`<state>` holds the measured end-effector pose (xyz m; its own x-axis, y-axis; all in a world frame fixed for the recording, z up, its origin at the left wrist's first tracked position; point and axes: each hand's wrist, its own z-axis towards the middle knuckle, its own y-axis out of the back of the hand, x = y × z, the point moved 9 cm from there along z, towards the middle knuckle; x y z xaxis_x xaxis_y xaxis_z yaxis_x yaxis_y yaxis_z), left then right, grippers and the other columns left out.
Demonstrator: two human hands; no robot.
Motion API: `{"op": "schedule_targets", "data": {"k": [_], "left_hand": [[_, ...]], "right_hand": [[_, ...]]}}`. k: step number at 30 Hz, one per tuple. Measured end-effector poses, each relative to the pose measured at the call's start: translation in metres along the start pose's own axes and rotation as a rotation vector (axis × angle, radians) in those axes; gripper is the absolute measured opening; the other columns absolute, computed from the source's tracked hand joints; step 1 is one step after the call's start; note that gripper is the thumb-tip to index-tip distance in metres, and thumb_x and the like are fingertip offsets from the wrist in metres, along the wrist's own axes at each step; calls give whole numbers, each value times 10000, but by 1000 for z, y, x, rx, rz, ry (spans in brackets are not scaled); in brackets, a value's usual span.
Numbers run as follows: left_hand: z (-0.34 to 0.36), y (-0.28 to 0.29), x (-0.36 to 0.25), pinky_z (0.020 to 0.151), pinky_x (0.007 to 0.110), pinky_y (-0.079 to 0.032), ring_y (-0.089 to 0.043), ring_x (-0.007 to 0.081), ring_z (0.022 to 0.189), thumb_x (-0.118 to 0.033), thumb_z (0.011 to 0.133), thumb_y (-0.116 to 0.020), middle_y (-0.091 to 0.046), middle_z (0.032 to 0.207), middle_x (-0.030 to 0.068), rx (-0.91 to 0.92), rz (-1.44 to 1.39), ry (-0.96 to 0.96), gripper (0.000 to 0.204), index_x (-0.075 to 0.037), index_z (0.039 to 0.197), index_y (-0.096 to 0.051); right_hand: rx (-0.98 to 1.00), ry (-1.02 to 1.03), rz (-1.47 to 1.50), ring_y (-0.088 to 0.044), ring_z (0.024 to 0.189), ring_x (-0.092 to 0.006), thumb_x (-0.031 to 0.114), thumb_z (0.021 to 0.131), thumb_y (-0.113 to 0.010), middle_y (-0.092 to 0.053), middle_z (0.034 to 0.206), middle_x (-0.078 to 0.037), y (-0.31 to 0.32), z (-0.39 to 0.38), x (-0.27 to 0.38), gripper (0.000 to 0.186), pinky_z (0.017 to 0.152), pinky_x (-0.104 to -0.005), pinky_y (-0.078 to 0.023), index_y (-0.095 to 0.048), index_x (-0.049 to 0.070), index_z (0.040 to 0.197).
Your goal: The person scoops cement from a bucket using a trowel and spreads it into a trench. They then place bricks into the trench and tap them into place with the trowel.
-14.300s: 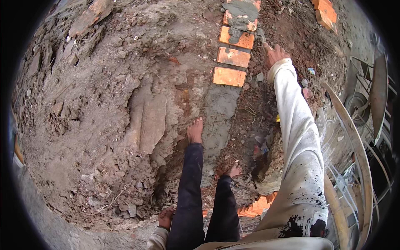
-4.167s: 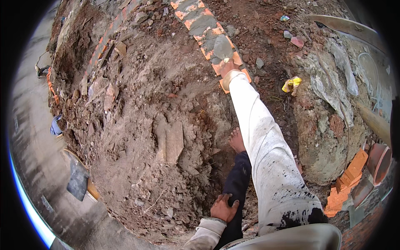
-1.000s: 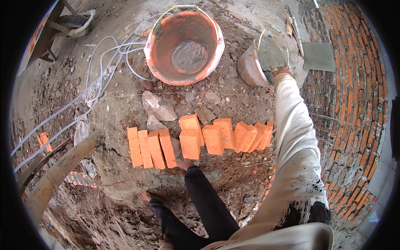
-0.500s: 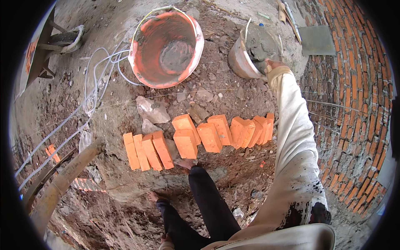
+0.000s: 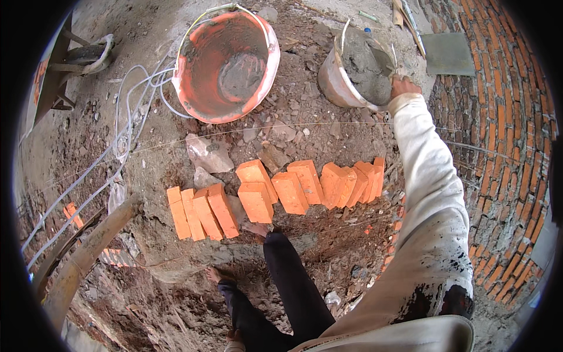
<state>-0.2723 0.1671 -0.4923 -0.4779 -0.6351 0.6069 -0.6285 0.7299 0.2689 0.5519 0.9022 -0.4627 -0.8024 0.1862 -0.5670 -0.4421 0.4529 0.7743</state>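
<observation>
My right hand (image 5: pixel 404 87) is at the right rim of a whitish bucket (image 5: pixel 337 82) of wet grey mortar (image 5: pixel 363 64). Its fingers are closed round what looks like a trowel (image 5: pixel 383 60), whose grey blade lies in the mortar; the grip is hidden by the hand. Low in the view, my left hand (image 5: pixel 233 336) is beside my dark trouser leg, mostly cut off, its fingers unclear. Between my feet and the buckets stands an uneven row of orange bricks (image 5: pixel 290 192), several of them leaning on one another.
An orange bucket (image 5: pixel 196 76), smeared with mortar inside, stands left of the whitish one. A thin string (image 5: pixel 328 123) crosses above the rubble. Pale hoses (image 5: pixel 126 126) and a wooden pole (image 5: pixel 94 252) lie left. A brick wall (image 5: pixel 504 152) and grey board (image 5: pixel 448 54) are right.
My right hand has shifted slightly right along the bucket rim, its knuckles now turned up, and the grey blade shows in the mortar. The view has shifted slightly.
</observation>
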Motion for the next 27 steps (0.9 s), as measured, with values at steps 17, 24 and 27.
{"op": "schedule_targets", "data": {"k": [17,24,27], "left_hand": [[59,-30,61,545,411,-571,-672,262,706,-244,977,-479,-674,937,113,491,-845,28,279,-118,1202,-586],[42,-36,55,530,406,-559,-655,251,669,-223,982,-455,-670,911,118,224,-660,-32,265,-115,1198,-566],[30,-31,66,524,404,-554,-648,247,653,-214,985,-445,-668,899,120,226,-730,-3,260,-114,1197,-557]], "right_hand": [[216,-152,445,-633,1070,-344,347,851,-641,-648,1162,-187,-25,-25,-70,508,947,-411,-498,-550,139,1305],[104,-341,834,-668,941,-287,341,819,-721,-703,1017,-160,-70,4,25,449,866,-377,-498,-659,79,1178],[156,-333,1320,-660,770,-213,331,814,-752,-710,936,-129,-92,-10,37,381,703,-353,-507,-714,58,1076]]}}
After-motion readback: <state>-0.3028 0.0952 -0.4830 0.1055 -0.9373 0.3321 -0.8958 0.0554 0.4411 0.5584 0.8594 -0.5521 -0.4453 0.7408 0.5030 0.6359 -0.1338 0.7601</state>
